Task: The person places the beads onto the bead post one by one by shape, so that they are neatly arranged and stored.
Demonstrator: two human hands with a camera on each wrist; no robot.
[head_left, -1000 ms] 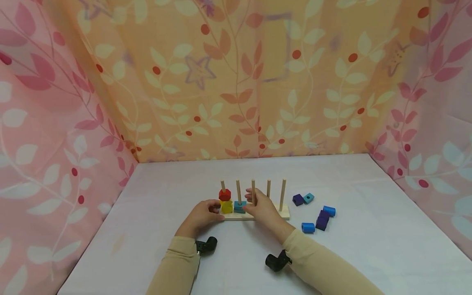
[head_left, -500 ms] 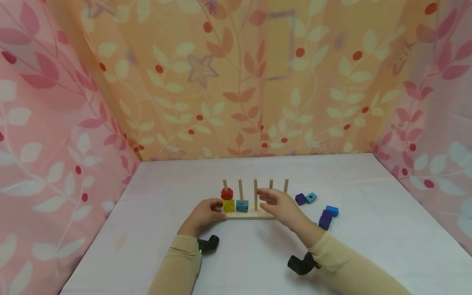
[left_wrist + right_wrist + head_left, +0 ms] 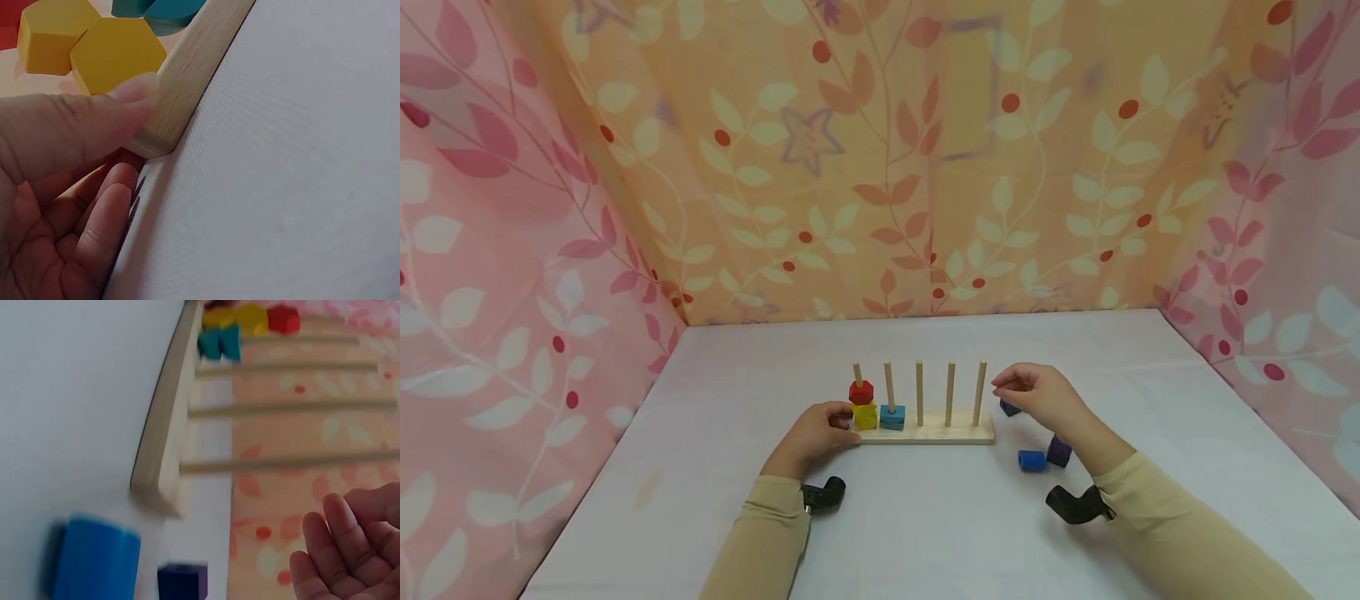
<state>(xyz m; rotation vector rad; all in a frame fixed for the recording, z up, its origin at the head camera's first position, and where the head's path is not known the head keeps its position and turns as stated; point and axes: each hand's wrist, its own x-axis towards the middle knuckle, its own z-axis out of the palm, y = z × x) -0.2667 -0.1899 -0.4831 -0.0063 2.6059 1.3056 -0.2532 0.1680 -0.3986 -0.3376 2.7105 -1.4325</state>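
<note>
A wooden peg board (image 3: pixel 958 435) with several upright pegs lies on the table. Its left peg carries yellow beads (image 3: pixel 865 417) under a red bead (image 3: pixel 861 392); the adjacent peg bears teal pieces (image 3: pixel 892 418). My left hand (image 3: pixel 808 437) grips the board's left end, thumb (image 3: pixel 134 97) on top and fingers curled beside and below the end. To the right of the board, my right hand (image 3: pixel 1048 396) hovers over the loose blocks with its fingers loosely bent and nothing between them. A dark purple block (image 3: pixel 1009 408) shows just below its fingertips, partly covered.
A blue cylinder (image 3: pixel 1032 461) and another purple block (image 3: pixel 1059 452) lie right of the board, below my right hand. That hand and forearm hide other loose blocks. Floral curtains (image 3: pixel 880 167) enclose the back and sides of the white table (image 3: pixel 760 358).
My right hand has left the teal pieces and moved right, past the pegs, to above the loose blocks. My left hand stays on the board's end.
</note>
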